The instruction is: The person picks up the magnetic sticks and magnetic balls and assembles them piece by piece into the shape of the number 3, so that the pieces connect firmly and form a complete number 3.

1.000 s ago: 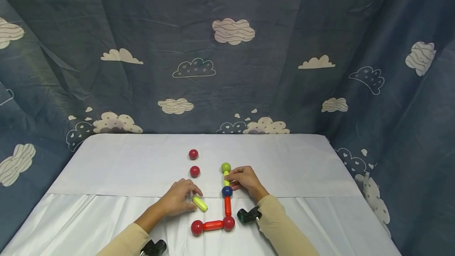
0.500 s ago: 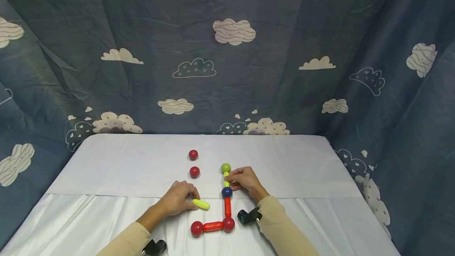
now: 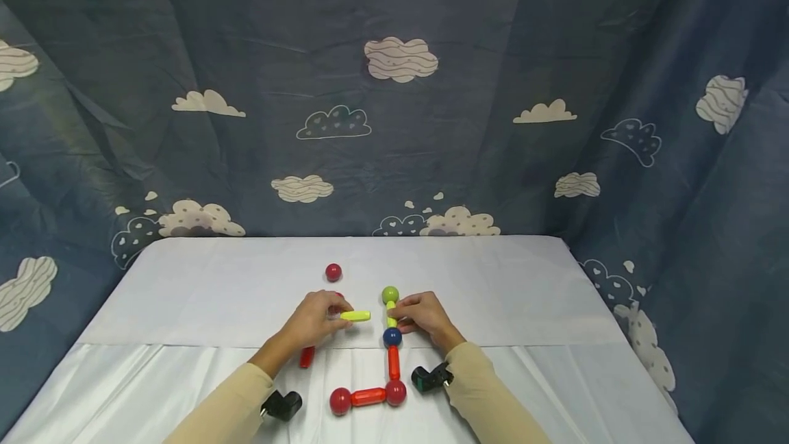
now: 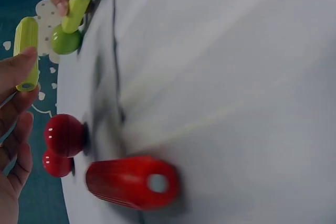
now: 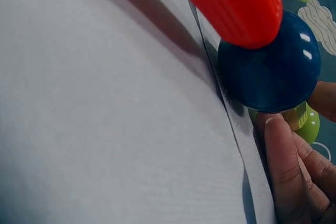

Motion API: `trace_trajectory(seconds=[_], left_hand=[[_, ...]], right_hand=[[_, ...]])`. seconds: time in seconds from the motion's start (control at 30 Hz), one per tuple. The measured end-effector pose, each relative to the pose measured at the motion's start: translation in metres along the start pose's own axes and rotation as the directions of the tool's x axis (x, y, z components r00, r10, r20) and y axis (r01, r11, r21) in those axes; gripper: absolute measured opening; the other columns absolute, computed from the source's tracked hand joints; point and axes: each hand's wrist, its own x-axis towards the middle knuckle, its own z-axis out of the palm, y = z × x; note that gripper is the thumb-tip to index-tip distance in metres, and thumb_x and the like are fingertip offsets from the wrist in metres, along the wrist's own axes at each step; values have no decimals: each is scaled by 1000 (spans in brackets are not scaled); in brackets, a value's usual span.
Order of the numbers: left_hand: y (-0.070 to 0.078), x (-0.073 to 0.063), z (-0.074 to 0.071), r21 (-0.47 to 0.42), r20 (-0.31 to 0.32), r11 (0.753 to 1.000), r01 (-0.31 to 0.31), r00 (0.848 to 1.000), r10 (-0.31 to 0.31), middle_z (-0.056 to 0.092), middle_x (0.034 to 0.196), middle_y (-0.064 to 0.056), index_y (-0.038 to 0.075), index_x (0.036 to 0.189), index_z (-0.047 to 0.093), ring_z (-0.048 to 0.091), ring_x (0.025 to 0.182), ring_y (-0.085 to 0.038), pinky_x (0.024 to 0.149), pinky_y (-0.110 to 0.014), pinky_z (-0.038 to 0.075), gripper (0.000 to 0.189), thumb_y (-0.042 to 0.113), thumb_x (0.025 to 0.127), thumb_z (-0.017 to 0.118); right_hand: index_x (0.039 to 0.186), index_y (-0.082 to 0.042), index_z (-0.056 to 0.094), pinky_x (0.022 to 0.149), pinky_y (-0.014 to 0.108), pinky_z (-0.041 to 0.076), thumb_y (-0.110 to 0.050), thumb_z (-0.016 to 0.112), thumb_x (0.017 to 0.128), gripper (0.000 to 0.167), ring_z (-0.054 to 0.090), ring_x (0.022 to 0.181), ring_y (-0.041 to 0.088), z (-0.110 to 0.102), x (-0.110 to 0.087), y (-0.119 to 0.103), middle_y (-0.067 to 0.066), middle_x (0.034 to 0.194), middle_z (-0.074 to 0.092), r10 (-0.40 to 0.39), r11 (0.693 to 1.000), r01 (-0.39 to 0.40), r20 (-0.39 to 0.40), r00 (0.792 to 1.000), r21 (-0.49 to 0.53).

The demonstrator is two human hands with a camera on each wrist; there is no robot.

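My left hand pinches a loose yellow-green rod between thumb and fingers, raised above the table; a round metallic spot shows on the rod's end in the left wrist view. My right hand holds another yellow-green rod at its middle. That rod joins a green ball to a blue ball. From the blue ball a red rod runs to a red ball, then a second red rod leads left to another red ball.
Two loose red balls lie behind my left hand, the far red ball and a nearer red ball partly hidden in the head view. A loose red rod lies under my left wrist. A white cloth covers the table before a cloud-patterned curtain.
My left hand has lifted the loose yellow-green rod off the table and moved it forward, nearer the green ball, uncovering a red rod. My right hand stays put.
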Motion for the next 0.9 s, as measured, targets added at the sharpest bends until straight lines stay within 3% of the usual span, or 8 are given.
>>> trace_trajectory(seconds=[0.2, 0.4, 0.57, 0.73, 0.9], left_hand=[[7, 30, -9, 20, -23, 998, 58, 998, -57, 60, 79, 6, 14, 90, 73, 50, 71, -12, 66, -29, 44, 15, 18, 77, 81], [7, 55, -8, 177, -11, 983, 55, 998, -54, 63, 79, 8, 16, 89, 74, 52, 78, -14, 82, -37, 39, 14, 23, 78, 80], [5, 60, -3, 254, -10, 967, 20, 1000, -18, 67, 81, 7, 15, 90, 74, 56, 83, -16, 85, -42, 35, 15, 22, 78, 80], [1, 59, 7, 264, -3, 964, -17, 1000, 18, 68, 81, 5, 14, 89, 74, 56, 80, -16, 86, -43, 33, 15, 20, 77, 81], [-1, 61, 15, 274, 1, 962, -14, 1000, 14, 68, 81, 5, 13, 90, 74, 54, 79, -15, 87, -43, 33, 17, 21, 77, 81]], right_hand=[[96, 5, 68, 54, 26, 54, -7, 79, 77, 25, 61, 54, 11, -1, 0, -1, 7, 74, 67, -1, 1000, 1, -9, 1000, 13], [95, 5, 68, 54, 25, 54, -7, 79, 77, 24, 61, 55, 10, -1, -2, -2, 6, 74, 66, -5, 1000, 5, -7, 1000, 16], [94, 3, 69, 54, 26, 54, -9, 80, 77, 23, 61, 55, 10, -1, -4, -2, 6, 74, 66, -2, 1000, 2, -1, 1000, 5], [92, 1, 70, 54, 25, 54, -11, 80, 77, 22, 61, 55, 10, -1, -4, 0, 6, 73, 66, -6, 1000, 6, 1, 1000, -27], [92, 2, 69, 54, 24, 54, -10, 80, 77, 22, 61, 55, 9, -1, -3, 0, 6, 72, 66, -6, 1000, 6, 1, 1000, -27]])
